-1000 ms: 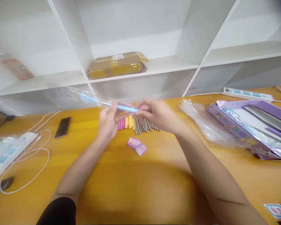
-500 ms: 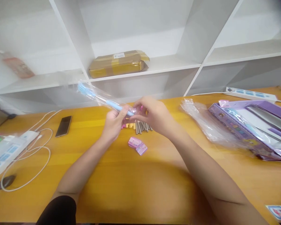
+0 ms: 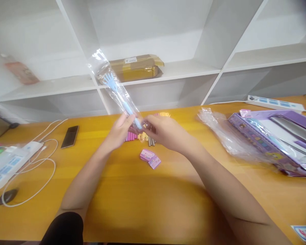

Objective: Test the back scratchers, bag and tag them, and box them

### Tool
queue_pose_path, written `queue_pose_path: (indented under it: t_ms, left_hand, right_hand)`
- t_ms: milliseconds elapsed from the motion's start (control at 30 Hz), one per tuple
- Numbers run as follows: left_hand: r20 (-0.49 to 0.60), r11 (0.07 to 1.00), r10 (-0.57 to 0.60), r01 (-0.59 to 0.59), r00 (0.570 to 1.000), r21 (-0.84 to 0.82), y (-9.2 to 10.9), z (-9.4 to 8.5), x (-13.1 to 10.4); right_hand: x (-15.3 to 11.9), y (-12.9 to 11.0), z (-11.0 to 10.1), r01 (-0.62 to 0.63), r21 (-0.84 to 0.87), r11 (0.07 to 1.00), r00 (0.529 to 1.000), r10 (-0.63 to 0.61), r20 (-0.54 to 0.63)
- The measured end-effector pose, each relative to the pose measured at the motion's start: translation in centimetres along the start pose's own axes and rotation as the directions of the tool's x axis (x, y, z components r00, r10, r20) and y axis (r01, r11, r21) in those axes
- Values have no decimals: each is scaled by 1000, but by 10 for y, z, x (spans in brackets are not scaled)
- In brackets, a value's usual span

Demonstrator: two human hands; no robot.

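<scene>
A light-blue back scratcher (image 3: pixel 128 107) with a hand-shaped head lies inside a clear plastic bag (image 3: pixel 99 63), tilted up to the left above the table. My left hand (image 3: pixel 118 132) is closed around the lower handle through the plastic. My right hand (image 3: pixel 168 132) is closed at the bag's bottom end, fingers pinched beside the handle's tip; its fingertips are partly hidden. Beneath my hands are a row of pink pieces (image 3: pixel 131 136), yellow pieces (image 3: pixel 143 136) and metal rods (image 3: pixel 151 141), partly covered. Small purple printed cards (image 3: pixel 147 155) lie nearer to me.
To the right, loose clear bags (image 3: pixel 224 136) lie beside an open purple box (image 3: pixel 260 139). A phone (image 3: pixel 69 136), white cables (image 3: pixel 53 170), a power strip (image 3: pixel 17 163) and a mouse (image 3: pixel 7 196) are at the left. A taped carton (image 3: pixel 140 68) sits on the shelf behind.
The bagged back scratcher has swung more upright, its head rising and moving right. My right hand has shifted slightly left and down, towards the handle's end.
</scene>
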State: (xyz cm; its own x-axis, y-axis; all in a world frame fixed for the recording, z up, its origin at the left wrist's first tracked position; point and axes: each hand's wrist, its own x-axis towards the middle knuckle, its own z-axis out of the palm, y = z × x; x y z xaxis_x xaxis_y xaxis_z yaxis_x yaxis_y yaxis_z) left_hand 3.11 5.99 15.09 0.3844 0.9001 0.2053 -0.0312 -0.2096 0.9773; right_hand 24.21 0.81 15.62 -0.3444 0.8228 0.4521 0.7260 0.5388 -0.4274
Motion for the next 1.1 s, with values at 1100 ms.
queue_pose_path:
  t_ms: [1100]
  left_hand:
    - [152, 994, -7, 23, 988, -104, -2, 6, 4]
  right_hand:
    - [-3, 7, -20, 260, 95, 961, 955, -242, -171]
